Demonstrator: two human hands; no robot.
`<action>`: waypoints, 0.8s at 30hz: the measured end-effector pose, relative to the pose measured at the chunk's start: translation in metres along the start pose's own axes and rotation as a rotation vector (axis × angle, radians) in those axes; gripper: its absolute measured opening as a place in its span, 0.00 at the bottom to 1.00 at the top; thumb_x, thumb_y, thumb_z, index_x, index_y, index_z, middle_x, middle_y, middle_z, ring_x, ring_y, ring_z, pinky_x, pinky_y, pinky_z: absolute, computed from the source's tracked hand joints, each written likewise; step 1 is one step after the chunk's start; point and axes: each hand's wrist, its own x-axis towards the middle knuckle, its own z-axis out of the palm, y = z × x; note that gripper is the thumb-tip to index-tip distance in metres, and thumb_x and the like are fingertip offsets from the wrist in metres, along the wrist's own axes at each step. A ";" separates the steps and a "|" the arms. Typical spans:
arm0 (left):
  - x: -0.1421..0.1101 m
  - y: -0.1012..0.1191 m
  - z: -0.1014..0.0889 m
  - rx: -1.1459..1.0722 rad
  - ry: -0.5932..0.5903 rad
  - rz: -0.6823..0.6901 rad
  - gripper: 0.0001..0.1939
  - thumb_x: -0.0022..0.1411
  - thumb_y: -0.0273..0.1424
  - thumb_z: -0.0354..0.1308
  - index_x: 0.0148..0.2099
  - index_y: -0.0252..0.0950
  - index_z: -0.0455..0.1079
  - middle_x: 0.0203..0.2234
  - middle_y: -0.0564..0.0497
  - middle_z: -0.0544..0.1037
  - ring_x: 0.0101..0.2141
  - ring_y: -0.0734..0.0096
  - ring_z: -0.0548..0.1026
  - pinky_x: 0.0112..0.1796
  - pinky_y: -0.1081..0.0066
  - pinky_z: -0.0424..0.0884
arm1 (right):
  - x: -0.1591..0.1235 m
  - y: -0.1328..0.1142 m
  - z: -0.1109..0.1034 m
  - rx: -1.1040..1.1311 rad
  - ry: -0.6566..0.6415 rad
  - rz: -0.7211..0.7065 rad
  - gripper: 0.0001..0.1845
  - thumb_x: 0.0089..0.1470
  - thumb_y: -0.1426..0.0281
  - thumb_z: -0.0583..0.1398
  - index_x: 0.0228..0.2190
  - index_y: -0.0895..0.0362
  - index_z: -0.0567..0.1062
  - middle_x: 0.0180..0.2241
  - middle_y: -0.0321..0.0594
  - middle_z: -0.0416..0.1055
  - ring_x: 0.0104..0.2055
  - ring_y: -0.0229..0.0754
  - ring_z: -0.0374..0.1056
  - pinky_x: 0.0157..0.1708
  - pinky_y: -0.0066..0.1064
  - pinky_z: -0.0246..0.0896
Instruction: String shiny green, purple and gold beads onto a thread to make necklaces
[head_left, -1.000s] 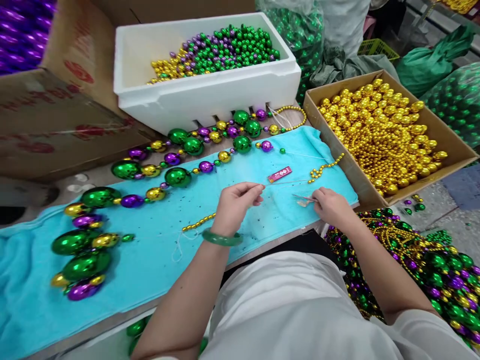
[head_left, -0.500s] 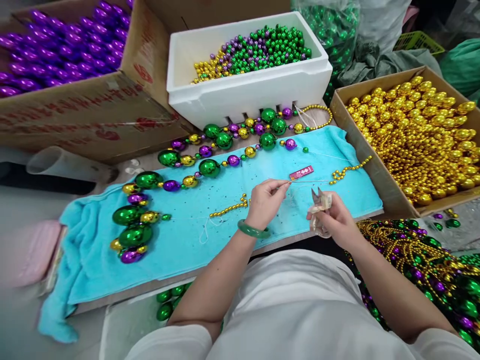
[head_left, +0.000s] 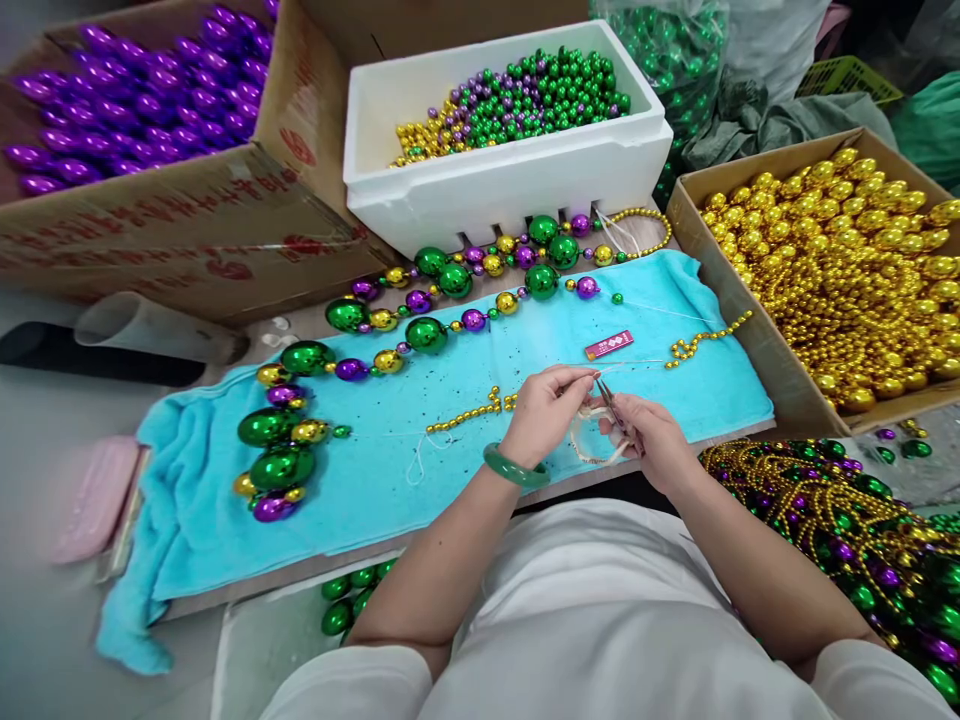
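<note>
My left hand [head_left: 546,412], with a green bangle at the wrist, pinches a thin white string [head_left: 634,362] above the turquoise towel [head_left: 375,490]. In my right hand [head_left: 660,445] are thread snips [head_left: 606,392] with pale wrapped handles; their blade tips meet the string at my left fingertips. Whether the blades are closed is hard to make out. Short lengths of small gold beads [head_left: 459,417] lie left of my left hand, and another gold strand [head_left: 705,340] lies at right. A strand of large green, purple and gold beads [head_left: 426,335] curves along the towel's back and left.
A purple label [head_left: 609,345] lies behind my hands. Behind the towel stand a cardboard box of purple beads [head_left: 300,150] and a white foam box [head_left: 510,185] of small beads. A carton of gold beads [head_left: 795,385] stands right, above a heap of bead necklaces [head_left: 825,530].
My right hand has moved left and up to my left hand, bringing the snips to the string. The view has shifted slightly; the beads lie as before.
</note>
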 end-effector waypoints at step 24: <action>0.003 0.000 -0.010 -0.194 -0.086 -0.072 0.20 0.49 0.32 0.65 0.47 0.35 0.76 0.34 0.49 0.78 0.35 0.70 0.74 0.40 0.70 0.70 | 0.018 0.008 -0.002 -0.106 0.091 -0.135 0.24 0.43 0.56 0.67 0.39 0.57 0.73 0.17 0.26 0.54 0.18 0.30 0.48 0.18 0.24 0.42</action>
